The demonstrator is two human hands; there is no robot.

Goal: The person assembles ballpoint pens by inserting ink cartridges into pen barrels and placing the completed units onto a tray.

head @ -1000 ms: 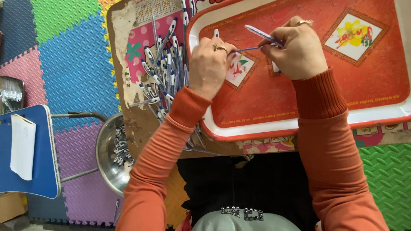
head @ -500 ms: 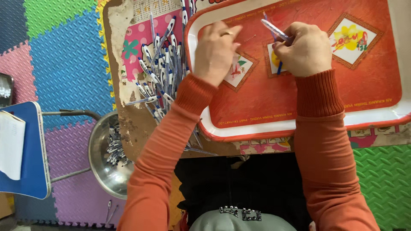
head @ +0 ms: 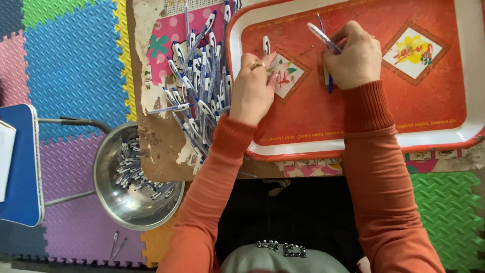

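My right hand (head: 353,58) is closed around a blue and white pen (head: 323,38) over the middle of a red tray (head: 353,136), with a thin blue refill (head: 330,83) sticking out below the fingers. My left hand (head: 252,86) rests on the tray's left part, fingers curled near a white pen cap (head: 265,45); I cannot see anything gripped in it. A heap of blue and white pens (head: 202,86) lies on the worn tabletop just left of the tray.
A metal bowl (head: 108,202) holding pen parts sits on a low stand at the lower left. A blue chair seat (head: 20,167) is at the far left. Coloured foam mats (head: 70,60) cover the floor. Two loose pieces (head: 116,245) lie below the bowl.
My left hand has come down from in front of my right hand onto the tray's left part. My right hand still holds the pen, now tilted up to the left.
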